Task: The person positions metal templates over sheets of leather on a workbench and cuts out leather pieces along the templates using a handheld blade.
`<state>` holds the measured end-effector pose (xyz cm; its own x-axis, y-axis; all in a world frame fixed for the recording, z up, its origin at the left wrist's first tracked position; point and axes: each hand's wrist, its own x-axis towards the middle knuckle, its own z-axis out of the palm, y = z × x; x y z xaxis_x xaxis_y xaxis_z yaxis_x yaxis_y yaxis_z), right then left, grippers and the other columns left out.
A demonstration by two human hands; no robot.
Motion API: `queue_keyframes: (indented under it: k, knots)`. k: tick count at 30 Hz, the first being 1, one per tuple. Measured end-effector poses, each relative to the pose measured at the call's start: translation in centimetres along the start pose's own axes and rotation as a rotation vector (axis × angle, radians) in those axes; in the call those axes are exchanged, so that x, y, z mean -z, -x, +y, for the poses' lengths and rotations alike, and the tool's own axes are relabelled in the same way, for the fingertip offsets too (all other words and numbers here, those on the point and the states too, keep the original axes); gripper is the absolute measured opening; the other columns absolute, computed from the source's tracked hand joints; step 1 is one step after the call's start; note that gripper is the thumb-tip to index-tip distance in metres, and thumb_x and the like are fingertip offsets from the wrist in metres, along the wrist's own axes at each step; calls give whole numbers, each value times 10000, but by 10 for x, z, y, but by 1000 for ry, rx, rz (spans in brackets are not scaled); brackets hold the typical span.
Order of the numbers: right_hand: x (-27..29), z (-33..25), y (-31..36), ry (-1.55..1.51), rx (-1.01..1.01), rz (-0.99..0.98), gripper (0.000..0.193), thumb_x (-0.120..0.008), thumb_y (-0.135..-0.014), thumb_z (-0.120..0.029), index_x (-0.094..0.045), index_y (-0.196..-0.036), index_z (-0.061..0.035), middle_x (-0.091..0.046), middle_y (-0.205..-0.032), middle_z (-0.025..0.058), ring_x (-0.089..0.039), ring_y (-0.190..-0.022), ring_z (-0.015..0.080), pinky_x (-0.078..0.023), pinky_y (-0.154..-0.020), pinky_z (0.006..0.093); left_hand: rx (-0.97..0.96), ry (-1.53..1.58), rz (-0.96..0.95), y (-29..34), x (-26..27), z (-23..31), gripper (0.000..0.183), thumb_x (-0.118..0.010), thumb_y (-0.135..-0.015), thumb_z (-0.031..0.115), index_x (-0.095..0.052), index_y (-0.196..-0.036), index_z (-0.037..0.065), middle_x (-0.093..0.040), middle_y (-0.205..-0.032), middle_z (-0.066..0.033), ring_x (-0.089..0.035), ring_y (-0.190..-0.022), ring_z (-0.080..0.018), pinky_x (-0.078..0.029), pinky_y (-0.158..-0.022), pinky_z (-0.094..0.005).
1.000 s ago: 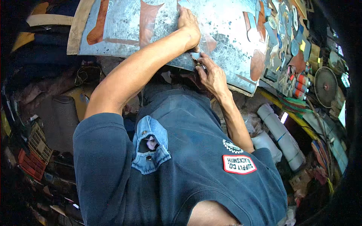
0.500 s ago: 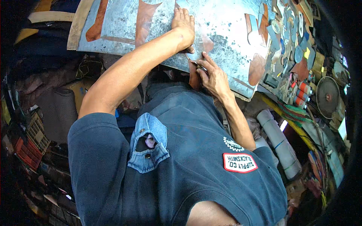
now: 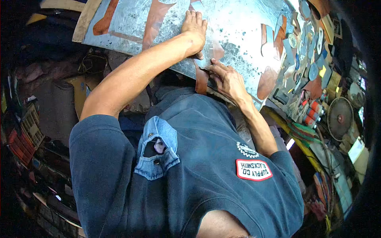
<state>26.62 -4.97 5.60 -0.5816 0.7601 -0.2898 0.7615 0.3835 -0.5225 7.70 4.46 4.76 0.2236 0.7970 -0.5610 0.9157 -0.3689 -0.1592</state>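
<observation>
My left hand (image 3: 194, 33) lies flat, fingers stretched forward, on a narrow light grey template (image 3: 197, 5) whose ends show beyond the fingertips and below the wrist. Under the template runs brown leather (image 3: 201, 81), its near end hanging over the front edge of the metal-topped table (image 3: 234, 23). Just right of that hanging end is my right hand (image 3: 230, 81), its fingers bent and drawn together near the table edge. Whatever it grips is hidden by the fingers.
Brown leather pieces (image 3: 156, 23) lie across the metal sheet. Many templates and scraps (image 3: 313, 71) crowd the right side, near orange-and-white spools (image 3: 313, 111) and a round fan (image 3: 340, 118). At lower left stands a red plastic crate (image 3: 20, 146).
My right hand has shifted slightly right and down, away from the leather's hanging end. My left hand stays pressed on the template. The whole view has shifted a little.
</observation>
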Motion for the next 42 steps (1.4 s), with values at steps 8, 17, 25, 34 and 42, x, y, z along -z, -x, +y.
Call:
queue_keyframes:
  k: [8, 17, 25, 34, 42]
  knots:
    - [22, 11, -17, 102, 142, -125, 454, -619, -735, -55, -645, -1162, -204, -625, -1287, 51, -639, -934, 347, -535, -845, 435, 3, 3, -40, -1, 0, 2, 1392, -812, -483, 711, -178, -1540, 66, -140, -1588, -231, -115, -1470, -400, -91, -1184, -525]
    - [41, 25, -34, 222, 176, -306, 487, -626, -709, -41, -653, -1166, -209, -654, -1189, 52, -636, -926, 307, -524, -834, 431, 18, 13, -50, 1, 5, 3, 1358, -826, -515, 672, -177, -1539, 61, -155, -1582, -234, -124, -1470, -396, -96, -1187, -517]
    - [54, 43, -41, 234, 214, -253, 533, -623, -710, 3, -661, -1184, -236, -555, -1343, 62, -593, -1145, 283, -465, -938, 425, 13, 10, -59, 2, 7, 3, 1328, -817, -552, 663, -174, -1537, 47, -147, -1580, -245, -122, -1471, -391, -94, -1196, -499]
    - [60, 64, -47, 239, 216, -300, 420, -618, -792, -74, -667, -1172, -246, -532, -1414, -55, -608, -1107, 262, -464, -937, 419, -13, 4, -50, 0, 3, 3, 1347, -822, -544, 667, -174, -1528, 14, -154, -1567, -274, -137, -1466, -402, -119, -1192, -506]
    - [54, 58, -28, 246, 272, -155, 244, -622, -880, -131, -672, -1119, -145, -591, -1336, 21, -643, -1011, 266, -505, -816, 394, -83, -38, -77, -4, 10, -1, 1343, -771, -572, 727, -183, -1516, -25, -151, -1554, -312, -136, -1454, -448, -115, -1183, -524]
